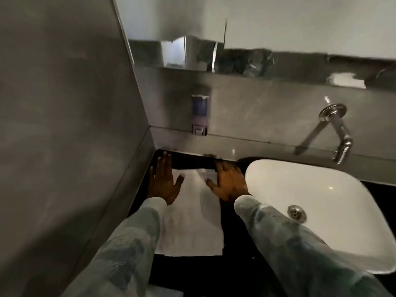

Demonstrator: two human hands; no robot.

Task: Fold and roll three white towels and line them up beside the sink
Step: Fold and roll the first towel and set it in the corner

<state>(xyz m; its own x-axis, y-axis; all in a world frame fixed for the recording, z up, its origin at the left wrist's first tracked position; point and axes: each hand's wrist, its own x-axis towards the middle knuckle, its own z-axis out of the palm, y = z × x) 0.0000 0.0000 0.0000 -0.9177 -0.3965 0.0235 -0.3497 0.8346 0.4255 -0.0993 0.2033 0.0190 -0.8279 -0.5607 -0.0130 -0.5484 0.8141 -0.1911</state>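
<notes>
A white towel (190, 221) lies flat on the black counter (235, 243), left of the white sink (321, 200). My left hand (164, 182) rests palm down with fingers spread on the towel's far left corner. My right hand (228, 183) presses flat on the far right corner, close to the sink rim. Both hands are flat and grip nothing. The far edge of the towel looks blurred. A pale patch (165, 293) shows at the bottom edge below the counter; I cannot tell what it is.
A grey wall (64, 125) closes in the left side of the counter. A chrome wall tap (338, 133) hangs over the sink. A soap dispenser (200, 112) is fixed to the back wall under a mirror (257, 24) and shelf ledge.
</notes>
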